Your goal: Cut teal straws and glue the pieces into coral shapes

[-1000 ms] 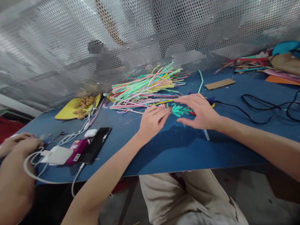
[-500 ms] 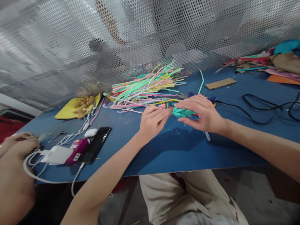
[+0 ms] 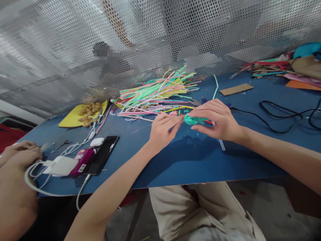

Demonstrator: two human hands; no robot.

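Between my two hands is a teal-green piece made of many short looped strips. My left hand is closed in a pinch at its left end, and a small pink curled bit shows just above those fingers. My right hand curves over the piece from the right, with thumb below and fingers above, touching it. Behind my hands lies a heap of pastel fuzzy stems. Pliers with dark blue handles rest partly hidden behind my right hand.
A phone, a purple power block and white cables lie at the left, near another person's hands. A yellow tray holds brown lumps. Cardboard and a black cable are at the right. Perforated metal mesh stands behind.
The fingers of my right hand have closed in a little over the green piece, whose strips now look more gathered together. My left hand is almost unmoved.
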